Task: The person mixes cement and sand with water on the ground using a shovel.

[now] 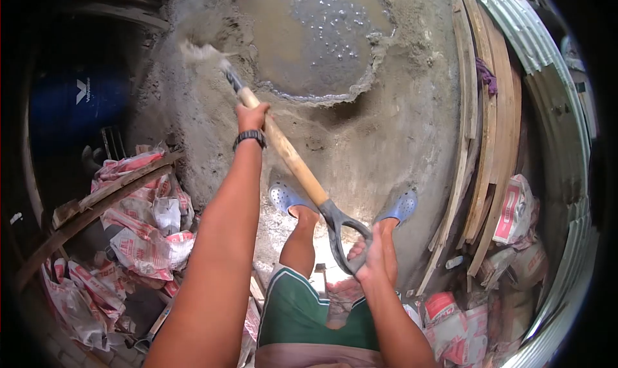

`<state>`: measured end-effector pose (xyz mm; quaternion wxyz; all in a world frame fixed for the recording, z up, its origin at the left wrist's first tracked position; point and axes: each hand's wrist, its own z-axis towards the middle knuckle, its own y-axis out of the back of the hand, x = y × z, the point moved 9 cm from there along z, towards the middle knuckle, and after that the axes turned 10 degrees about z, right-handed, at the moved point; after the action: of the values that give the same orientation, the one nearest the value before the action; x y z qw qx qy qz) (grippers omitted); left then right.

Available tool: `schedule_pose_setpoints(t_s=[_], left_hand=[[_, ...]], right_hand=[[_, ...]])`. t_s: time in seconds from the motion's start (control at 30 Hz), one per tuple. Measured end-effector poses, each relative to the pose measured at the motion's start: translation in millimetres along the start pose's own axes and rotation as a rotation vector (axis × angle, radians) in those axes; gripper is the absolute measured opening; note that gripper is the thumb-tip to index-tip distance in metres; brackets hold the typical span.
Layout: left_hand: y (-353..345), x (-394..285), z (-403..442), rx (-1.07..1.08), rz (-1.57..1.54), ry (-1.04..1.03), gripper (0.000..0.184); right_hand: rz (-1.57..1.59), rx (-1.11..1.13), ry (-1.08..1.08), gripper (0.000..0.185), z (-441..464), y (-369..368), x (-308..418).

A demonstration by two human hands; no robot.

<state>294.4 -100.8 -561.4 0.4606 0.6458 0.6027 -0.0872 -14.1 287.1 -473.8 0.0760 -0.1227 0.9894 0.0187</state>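
Observation:
A shovel (293, 159) with a wooden shaft and a black D-shaped handle slants from my waist up to the left. My left hand (252, 117) is wrapped round the lower shaft, near the dark metal socket. The fingers of my right hand (370, 255) are closed on the D-handle. The shovel's blade, blurred by motion, is at the upper left with some grey mix on it, beside a ring of grey sandy mix (402, 72). Murky water (309, 40) with bubbles fills the hollow of that ring.
Wooden planks (499, 130) and corrugated metal sheets (521, 27) line the right side. Torn red-and-white bags (145, 246) lie at the lower left, with more bags (515, 210) at the right. A blue drum (80, 107) stands at the left.

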Motion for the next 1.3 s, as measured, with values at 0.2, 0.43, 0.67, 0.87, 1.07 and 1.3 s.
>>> schedule_pose_setpoints(t_s=[0.2,0.43,0.67,0.87,1.07,1.3], left_hand=[[49.3,-97.5,-46.0,-0.107,0.083,-0.298,0.071],[44.0,5.6,-188.6,0.036,-0.621,0.173,0.029],[-72.5,235.4,-268.7,0.041,-0.808,0.791,0.02],[-99.8,323.0,-243.3,0.012,-0.672,0.811,0.016],[-35.6,269.2,-29.8,0.118,-0.181,0.553,0.022],[23.9,175.1,114.4,0.102,-0.212,0.431,0.016]], right_hand=[[-0.112,0.184,-0.234,0.053,-11.3,-1.7,-1.1],[-0.304,0.087,0.26,0.036,-90.3,45.1,121.9],[-0.513,-0.155,0.55,0.025,-126.1,129.7,160.1],[-0.445,-0.32,0.561,0.024,-81.4,151.6,121.9],[-0.092,-0.266,0.348,0.034,35.8,90.8,-9.6],[-0.058,-0.164,0.449,0.034,42.8,-62.6,-82.0]])
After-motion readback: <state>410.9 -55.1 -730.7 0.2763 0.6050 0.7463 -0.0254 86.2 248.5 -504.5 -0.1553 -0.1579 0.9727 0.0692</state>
